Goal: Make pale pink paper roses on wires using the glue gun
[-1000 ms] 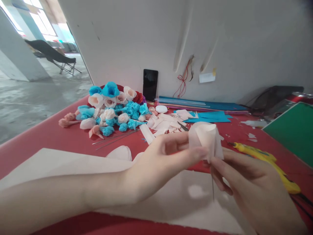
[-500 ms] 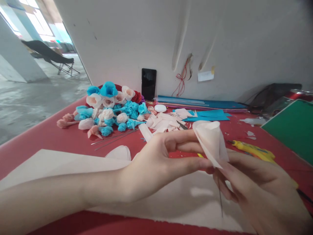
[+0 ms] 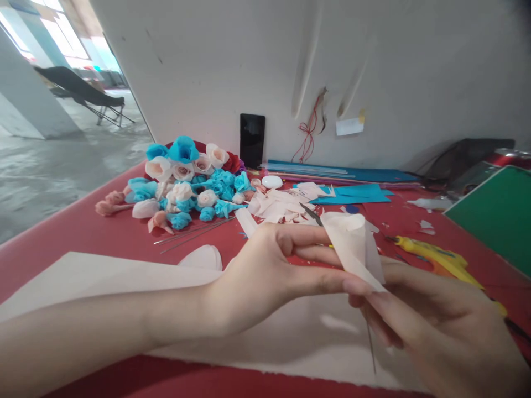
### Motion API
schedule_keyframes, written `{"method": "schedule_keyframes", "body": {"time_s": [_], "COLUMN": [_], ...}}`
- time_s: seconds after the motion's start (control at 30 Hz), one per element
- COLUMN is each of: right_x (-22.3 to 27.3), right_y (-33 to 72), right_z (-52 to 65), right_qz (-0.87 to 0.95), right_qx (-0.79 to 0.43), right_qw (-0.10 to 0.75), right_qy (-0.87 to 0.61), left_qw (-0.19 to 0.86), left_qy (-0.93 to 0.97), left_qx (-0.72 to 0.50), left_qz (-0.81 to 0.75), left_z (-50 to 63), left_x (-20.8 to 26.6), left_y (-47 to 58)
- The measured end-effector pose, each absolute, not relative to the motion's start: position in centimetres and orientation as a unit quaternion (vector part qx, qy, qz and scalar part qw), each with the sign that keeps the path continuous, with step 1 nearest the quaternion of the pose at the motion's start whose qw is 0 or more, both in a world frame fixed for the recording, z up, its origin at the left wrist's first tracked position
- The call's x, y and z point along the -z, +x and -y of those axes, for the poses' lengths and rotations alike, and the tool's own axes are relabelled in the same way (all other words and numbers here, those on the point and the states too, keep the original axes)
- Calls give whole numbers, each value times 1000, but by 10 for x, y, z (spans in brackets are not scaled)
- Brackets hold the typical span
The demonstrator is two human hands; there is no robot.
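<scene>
A pale cream paper flower [image 3: 352,243], rolled into a cone, is pinched between both hands, tilted slightly left. A thin wire stem [image 3: 371,345] sticks out below it. My left hand [image 3: 286,271] grips the petal and base from the left, thumb in front and fingers behind. My right hand [image 3: 431,315] closes on the base from the right, its thumb meeting the left thumb; its other fingers are partly hidden. Below the hands lies a large pale paper sheet [image 3: 257,342]. Cut petal pieces [image 3: 201,258] rest at its back edge.
Blue, white and pink paper flowers [image 3: 182,188] pile up at the back left of the red table [image 3: 124,237]. Paper scraps [image 3: 280,204], a yellow glue gun [image 3: 435,255] and a green board [image 3: 498,215] lie beyond the hands. A phone [image 3: 252,141] leans on the wall.
The flower has moved slightly left and down and tilts a little more. Both thumbs are now closer together at its base.
</scene>
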State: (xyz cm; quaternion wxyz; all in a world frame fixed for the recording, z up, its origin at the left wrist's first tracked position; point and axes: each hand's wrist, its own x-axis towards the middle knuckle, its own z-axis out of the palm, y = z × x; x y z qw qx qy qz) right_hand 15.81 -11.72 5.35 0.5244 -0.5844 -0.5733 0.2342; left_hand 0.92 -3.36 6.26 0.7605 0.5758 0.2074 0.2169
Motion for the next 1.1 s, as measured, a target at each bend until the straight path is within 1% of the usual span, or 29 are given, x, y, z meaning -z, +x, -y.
{"method": "schedule_keyframes", "body": {"time_s": [0.17, 0.3, 0.4, 0.53, 0.63, 0.8, 0.97, 1.1], "right_x": [-49, -47, -49, -54, -56, -52, -50, -51], "right_y": [161, 162, 163, 163, 163, 163, 160, 159], "right_z": [117, 120, 122, 122, 121, 118, 119, 119], "right_qz": [590, 608, 634, 652, 646, 634, 605, 599], "right_qx": [-205, -136, -107, -125, -137, -130, -125, -122], "right_qw": [504, 497, 487, 475, 466, 493, 511, 496], "right_qy": [-597, -604, -591, -577, -589, -582, -597, -616], "left_qw": [751, 738, 745, 769, 764, 742, 741, 755], "left_qy": [584, 591, 580, 555, 558, 580, 591, 577], "left_qx": [-215, -212, -222, -236, -240, -235, -236, -238], "left_qz": [-221, -247, -243, -210, -219, -241, -214, -200], "left_z": [35, 35, 35, 35, 36, 37, 37, 37], "left_x": [-61, -58, -56, -57, -56, -55, -53, -52], "left_y": [10, 10, 11, 13, 13, 11, 10, 11]}}
